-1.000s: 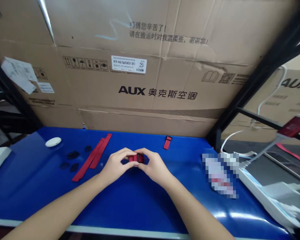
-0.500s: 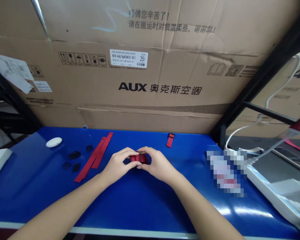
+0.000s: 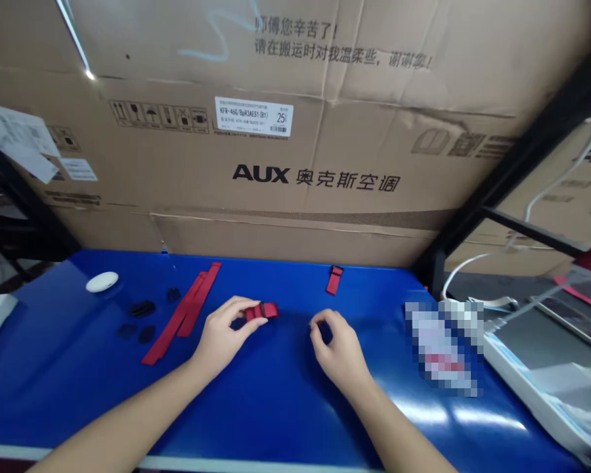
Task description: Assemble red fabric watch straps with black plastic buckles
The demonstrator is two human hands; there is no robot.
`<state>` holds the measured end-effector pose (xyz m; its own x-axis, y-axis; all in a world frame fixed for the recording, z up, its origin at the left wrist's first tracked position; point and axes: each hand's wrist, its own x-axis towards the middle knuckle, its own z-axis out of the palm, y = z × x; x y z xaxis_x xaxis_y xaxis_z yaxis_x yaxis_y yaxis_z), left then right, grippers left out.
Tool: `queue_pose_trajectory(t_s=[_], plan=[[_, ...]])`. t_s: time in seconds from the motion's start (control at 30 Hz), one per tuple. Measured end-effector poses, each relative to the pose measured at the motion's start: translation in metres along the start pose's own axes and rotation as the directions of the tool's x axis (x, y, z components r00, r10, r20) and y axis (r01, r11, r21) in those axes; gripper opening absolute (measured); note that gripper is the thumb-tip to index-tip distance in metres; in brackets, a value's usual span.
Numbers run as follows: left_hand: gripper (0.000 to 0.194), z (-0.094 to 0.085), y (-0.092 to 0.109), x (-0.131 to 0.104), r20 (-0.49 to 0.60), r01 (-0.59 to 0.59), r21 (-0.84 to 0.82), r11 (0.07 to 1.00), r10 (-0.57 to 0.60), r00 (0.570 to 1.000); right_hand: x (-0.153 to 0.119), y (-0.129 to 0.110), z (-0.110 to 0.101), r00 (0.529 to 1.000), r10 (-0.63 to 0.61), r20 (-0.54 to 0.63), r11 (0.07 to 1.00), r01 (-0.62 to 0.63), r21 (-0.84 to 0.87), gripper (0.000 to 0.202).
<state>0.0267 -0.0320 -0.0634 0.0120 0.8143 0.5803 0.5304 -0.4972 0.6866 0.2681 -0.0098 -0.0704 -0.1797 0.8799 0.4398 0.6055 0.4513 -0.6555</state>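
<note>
My left hand [image 3: 231,322] pinches a short folded red webbing strap [image 3: 272,309] between thumb and fingers. A black slider buckle [image 3: 262,311] sits across that strap, and its free end sticks out to the right. To the right, apart from the strap, my right hand [image 3: 337,341] hovers over the table with fingers curled in and thumb close to the index fingertip; nothing shows between them. Beyond it lies another short red strap [image 3: 333,283] with a black buckle at its top. Two long red straps [image 3: 187,309] lie overlapped left of my left hand.
Several black plastic buckles [image 3: 142,309] and a white oval object [image 3: 102,282] are at the left of the blue table [image 3: 256,407]. A large cardboard box [image 3: 187,171] stands along the back. At right are a blurred-out packet [image 3: 436,351] and a white cable [image 3: 465,256].
My right hand has let go of the strap and moved right, away from it. My left hand keeps the strap and has shifted slightly left.
</note>
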Motion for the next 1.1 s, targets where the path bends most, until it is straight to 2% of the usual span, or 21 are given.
queue_pose_trajectory(t_s=[0.07, 0.17, 0.23, 0.3, 0.37, 0.47, 0.63, 0.73, 0.9, 1.1], plan=[[0.025, 0.001, 0.004, 0.000, 0.027, -0.026, -0.004, 1.000, 0.026, 0.999, -0.006, -0.003, 0.002, 0.995, -0.095, 0.023, 0.995, 0.094, 0.044, 0.013], [0.026, 0.004, 0.009, -0.001, 0.088, -0.062, -0.043, 0.997, 0.066, 0.994, -0.008, -0.010, 0.004, 0.968, -0.219, 0.125, 0.970, 0.202, 0.139, 0.048], [0.026, 0.007, 0.010, -0.003, 0.116, -0.057, -0.101, 0.993, 0.068, 0.991, -0.005, -0.016, 0.008, 0.942, -0.280, 0.187, 0.950, 0.243, 0.196, 0.060], [0.026, 0.010, 0.009, -0.004, 0.152, -0.033, -0.159, 0.987, 0.057, 0.987, 0.001, -0.023, 0.013, 0.925, -0.308, 0.222, 0.937, 0.255, 0.237, 0.057], [0.026, 0.011, 0.007, -0.005, 0.180, -0.002, -0.186, 0.982, 0.036, 0.983, 0.010, -0.029, 0.017, 0.913, -0.313, 0.263, 0.932, 0.242, 0.269, 0.045], [0.028, 0.011, 0.002, -0.005, 0.189, 0.074, -0.195, 0.978, -0.036, 0.981, 0.027, -0.034, 0.020, 0.886, -0.307, 0.347, 0.934, 0.210, 0.290, 0.032], [0.028, 0.010, 0.000, -0.002, 0.137, 0.185, -0.202, 0.962, -0.159, 0.978, 0.046, -0.034, 0.024, 0.875, -0.302, 0.379, 0.942, 0.214, 0.258, 0.036], [0.027, 0.007, 0.005, 0.001, 0.137, 0.152, -0.176, 0.972, -0.129, 0.982, 0.046, -0.034, 0.023, 0.885, -0.303, 0.353, 0.940, 0.215, 0.266, 0.037], [0.028, 0.001, 0.014, 0.002, 0.154, 0.000, -0.109, 0.994, 0.017, 0.988, 0.037, -0.036, 0.016, 0.889, -0.335, 0.313, 0.933, 0.266, 0.242, 0.031], [0.026, 0.009, 0.013, -0.001, 0.127, -0.004, -0.055, 0.998, 0.011, 0.992, 0.037, -0.032, 0.013, 0.880, -0.345, 0.327, 0.933, 0.284, 0.220, 0.030]])
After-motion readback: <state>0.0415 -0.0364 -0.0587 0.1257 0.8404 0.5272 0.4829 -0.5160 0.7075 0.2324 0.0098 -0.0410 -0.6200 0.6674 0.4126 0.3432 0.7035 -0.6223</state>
